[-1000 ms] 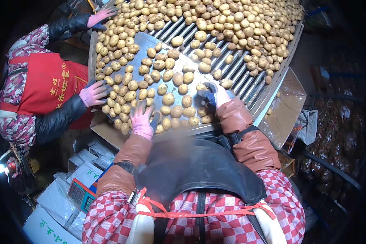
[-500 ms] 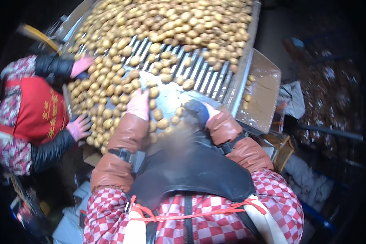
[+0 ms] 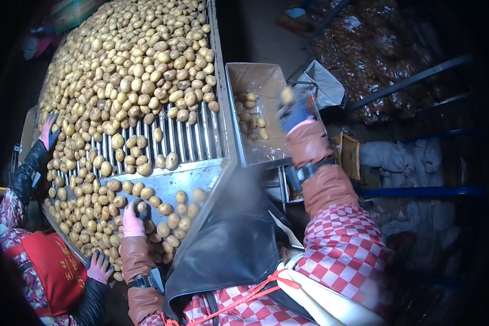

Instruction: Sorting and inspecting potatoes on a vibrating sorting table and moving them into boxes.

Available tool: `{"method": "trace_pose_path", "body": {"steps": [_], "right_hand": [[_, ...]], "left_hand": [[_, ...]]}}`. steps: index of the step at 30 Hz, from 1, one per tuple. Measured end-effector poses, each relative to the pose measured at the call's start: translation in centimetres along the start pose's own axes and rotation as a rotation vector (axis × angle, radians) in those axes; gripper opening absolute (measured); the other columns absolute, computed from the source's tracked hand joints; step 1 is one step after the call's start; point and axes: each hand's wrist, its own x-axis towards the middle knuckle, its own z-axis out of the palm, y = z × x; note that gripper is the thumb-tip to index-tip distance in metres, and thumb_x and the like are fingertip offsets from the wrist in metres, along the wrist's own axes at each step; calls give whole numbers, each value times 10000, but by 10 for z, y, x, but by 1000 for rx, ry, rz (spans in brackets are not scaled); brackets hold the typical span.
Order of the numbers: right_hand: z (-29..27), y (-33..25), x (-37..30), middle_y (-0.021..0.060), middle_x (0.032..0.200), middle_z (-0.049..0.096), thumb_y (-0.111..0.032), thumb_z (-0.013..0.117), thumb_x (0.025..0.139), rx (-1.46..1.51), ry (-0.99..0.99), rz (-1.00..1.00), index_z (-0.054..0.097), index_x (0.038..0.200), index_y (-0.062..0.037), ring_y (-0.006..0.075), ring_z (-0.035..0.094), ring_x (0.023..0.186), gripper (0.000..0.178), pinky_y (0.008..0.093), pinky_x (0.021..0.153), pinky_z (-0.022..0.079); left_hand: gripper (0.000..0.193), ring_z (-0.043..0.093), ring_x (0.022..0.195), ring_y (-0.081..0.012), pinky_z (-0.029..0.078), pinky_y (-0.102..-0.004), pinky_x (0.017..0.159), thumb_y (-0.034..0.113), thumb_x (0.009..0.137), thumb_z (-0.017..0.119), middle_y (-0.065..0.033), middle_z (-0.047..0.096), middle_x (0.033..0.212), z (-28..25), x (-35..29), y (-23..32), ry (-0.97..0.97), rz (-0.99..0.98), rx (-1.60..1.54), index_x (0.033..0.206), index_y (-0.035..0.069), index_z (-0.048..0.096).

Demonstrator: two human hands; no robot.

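My left hand [image 3: 133,220], in a pink glove with dark fingers, rests among potatoes [image 3: 87,217] at the lower end of the metal sorting table. Its fingers curl inward, and what they hold is hard to make out. Out to the right, my right hand [image 3: 295,115] is raised at the right side of an open cardboard box [image 3: 280,142]. Blurred by motion, it grips a potato [image 3: 287,96] at its fingertips. Several potatoes [image 3: 262,123] lie in the box.
A roller grate [image 3: 204,133] crosses the table, with a large potato heap [image 3: 130,60] beyond it. At the left, a co-worker in a red apron [image 3: 46,269] has gloved hands on the potatoes. A white bag [image 3: 321,84] and wooden crate [image 3: 349,155] stand right of the box.
The view has swung right. My right hand has left the table's metal surface and moved out beside the cardboard box with a potato. My left hand stays among the potatoes.
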Motion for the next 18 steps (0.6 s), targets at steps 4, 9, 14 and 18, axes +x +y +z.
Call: {"method": "trace_pose_path", "body": {"steps": [4, 9, 14, 18], "right_hand": [[53, 3, -11, 93, 1151, 647, -399, 549, 1015, -114, 62, -28, 578, 1299, -51, 214, 658, 981, 450, 366, 812, 564], [31, 170, -30, 139, 1324, 631, -453, 586, 1004, -427, -338, 443, 467, 1477, -127, 269, 648, 1098, 586, 394, 843, 562], [150, 271, -115, 136, 1268, 602, -411, 642, 991, -965, -331, 712, 365, 1534, -89, 257, 642, 1072, 689, 384, 848, 577], [146, 305, -127, 114, 1137, 617, -342, 655, 984, -1067, -334, 860, 482, 1414, -81, 245, 647, 896, 531, 383, 745, 560]], "left_hand": [[389, 608, 1053, -154, 525, -320, 896, 94, 962, 691, -42, 655, 1186, 0, -22, -32, 49, -284, -606, 1331, 29, 586], [364, 645, 966, -256, 560, -329, 833, 142, 995, 606, -110, 652, 1188, -32, -22, 105, 64, -682, -1350, 1337, 23, 566], [476, 584, 1254, -313, 476, -414, 1049, 79, 938, 653, -222, 618, 1323, -5, 1, 32, 331, 112, -258, 1400, 37, 546], [681, 458, 1368, -381, 413, -566, 1066, 509, 867, 700, -186, 476, 1487, -49, -22, -74, 615, -403, 358, 1447, 198, 526]]}}
